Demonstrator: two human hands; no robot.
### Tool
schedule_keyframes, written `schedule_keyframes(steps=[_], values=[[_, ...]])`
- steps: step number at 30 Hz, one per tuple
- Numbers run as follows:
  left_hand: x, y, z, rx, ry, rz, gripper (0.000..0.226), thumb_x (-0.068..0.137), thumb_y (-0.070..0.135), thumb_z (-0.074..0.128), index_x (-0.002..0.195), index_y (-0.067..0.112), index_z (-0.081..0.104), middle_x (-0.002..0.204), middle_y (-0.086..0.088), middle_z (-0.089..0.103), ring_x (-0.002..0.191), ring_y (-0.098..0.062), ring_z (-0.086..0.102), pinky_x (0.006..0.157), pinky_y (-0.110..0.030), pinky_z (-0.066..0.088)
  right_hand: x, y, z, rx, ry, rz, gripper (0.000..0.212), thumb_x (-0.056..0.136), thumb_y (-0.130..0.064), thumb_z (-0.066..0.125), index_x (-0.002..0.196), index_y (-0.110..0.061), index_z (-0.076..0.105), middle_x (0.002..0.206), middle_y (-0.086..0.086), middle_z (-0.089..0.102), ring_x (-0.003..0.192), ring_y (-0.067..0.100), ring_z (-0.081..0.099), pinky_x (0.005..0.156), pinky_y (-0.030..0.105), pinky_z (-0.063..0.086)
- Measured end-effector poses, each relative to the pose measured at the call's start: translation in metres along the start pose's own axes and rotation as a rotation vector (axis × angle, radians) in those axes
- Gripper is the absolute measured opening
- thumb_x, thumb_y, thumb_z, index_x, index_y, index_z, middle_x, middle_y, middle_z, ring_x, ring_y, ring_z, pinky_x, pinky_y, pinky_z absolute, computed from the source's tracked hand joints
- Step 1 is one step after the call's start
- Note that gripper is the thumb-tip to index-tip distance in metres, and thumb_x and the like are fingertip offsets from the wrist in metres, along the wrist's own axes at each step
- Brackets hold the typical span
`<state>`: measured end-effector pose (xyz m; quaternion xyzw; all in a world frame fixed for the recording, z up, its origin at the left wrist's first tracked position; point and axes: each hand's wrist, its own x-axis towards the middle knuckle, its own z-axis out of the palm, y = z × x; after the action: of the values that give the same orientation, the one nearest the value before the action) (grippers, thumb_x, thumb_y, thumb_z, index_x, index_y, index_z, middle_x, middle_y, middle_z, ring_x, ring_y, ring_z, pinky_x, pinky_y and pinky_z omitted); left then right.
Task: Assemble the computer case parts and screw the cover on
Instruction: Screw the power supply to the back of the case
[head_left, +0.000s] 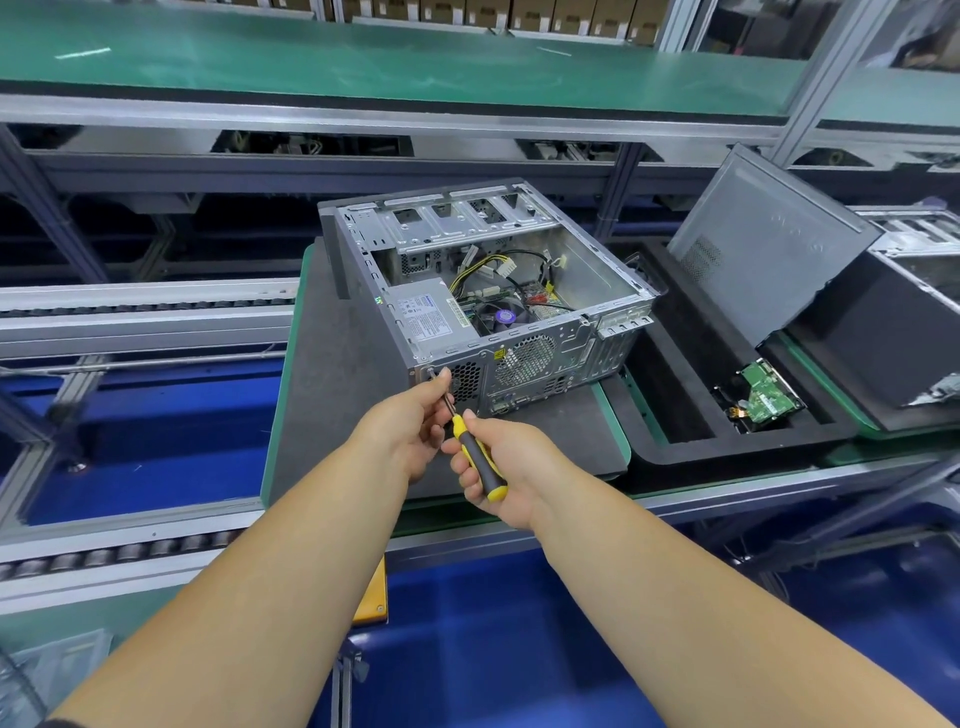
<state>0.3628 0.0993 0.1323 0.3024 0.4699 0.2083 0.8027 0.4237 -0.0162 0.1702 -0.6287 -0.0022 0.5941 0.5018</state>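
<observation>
Factory conveyor benches surround an open grey metal computer case (483, 291) on a dark pallet (332, 395). Right hand (498, 467) grips a yellow-black screwdriver (475, 452); left hand (421, 421) pinches its shaft at the rear corner. A tilted tip could slip and strip the screw.

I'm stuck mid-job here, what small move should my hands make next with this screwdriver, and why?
Probably turn the screwdriver with the right hand. Its tip sits at the rear corner of the open computer case, and the left hand pinches the shaft there, steadying it.
</observation>
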Motion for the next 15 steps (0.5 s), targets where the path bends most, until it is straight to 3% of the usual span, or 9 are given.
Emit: schedule_keyframes(steps=[3, 7, 10, 15], values=[[-0.002, -0.004, -0.002, 0.014, -0.003, 0.014, 0.018, 0.082, 0.026, 0.076, 0.078, 0.013, 0.065, 0.061, 0.004, 0.063, 0.054, -0.006, 0.055, 0.041, -0.014, 0.043, 0.001, 0.002, -0.01, -0.038, 0.0, -0.038, 0.044, 0.101, -0.042, 0.051, 0.094, -0.002, 0.069, 0.063, 0.006, 0.063, 0.049, 0.011, 0.053, 0.047, 0.02, 0.047], [-0.005, -0.007, -0.003, -0.01, 0.008, 0.031, 0.016, 0.085, 0.024, 0.073, 0.08, 0.012, 0.066, 0.065, 0.001, 0.064, 0.056, -0.007, 0.061, 0.043, -0.014, 0.047, -0.002, -0.001, -0.029, -0.051, 0.106, -0.183, 0.014, 0.093, -0.014, 0.065, 0.098, -0.001, 0.065, 0.082, 0.014, 0.066, 0.055, 0.015, 0.061, 0.055, 0.024, 0.055], [-0.007, -0.011, 0.0, -0.005, 0.01, 0.023, 0.013, 0.087, 0.02, 0.071, 0.083, 0.01, 0.065, 0.062, 0.0, 0.063, 0.052, -0.006, 0.062, 0.044, -0.014, 0.048, -0.002, -0.011, -0.051, 0.075, 0.185, -0.334, 0.004, 0.089, 0.002, 0.066, 0.087, 0.001, 0.063, 0.07, 0.01, 0.068, 0.053, 0.014, 0.063, 0.057, 0.023, 0.058], [-0.008, -0.024, 0.018, 0.049, -0.045, 0.016, 0.007, 0.089, 0.013, 0.069, 0.091, 0.008, 0.065, 0.062, -0.001, 0.067, 0.052, -0.006, 0.064, 0.047, -0.014, 0.051, 0.004, -0.029, -0.086, 0.195, 0.244, -0.47, 0.006, 0.092, -0.001, 0.066, 0.096, -0.001, 0.061, 0.081, 0.01, 0.064, 0.064, 0.015, 0.062, 0.061, 0.021, 0.058]])
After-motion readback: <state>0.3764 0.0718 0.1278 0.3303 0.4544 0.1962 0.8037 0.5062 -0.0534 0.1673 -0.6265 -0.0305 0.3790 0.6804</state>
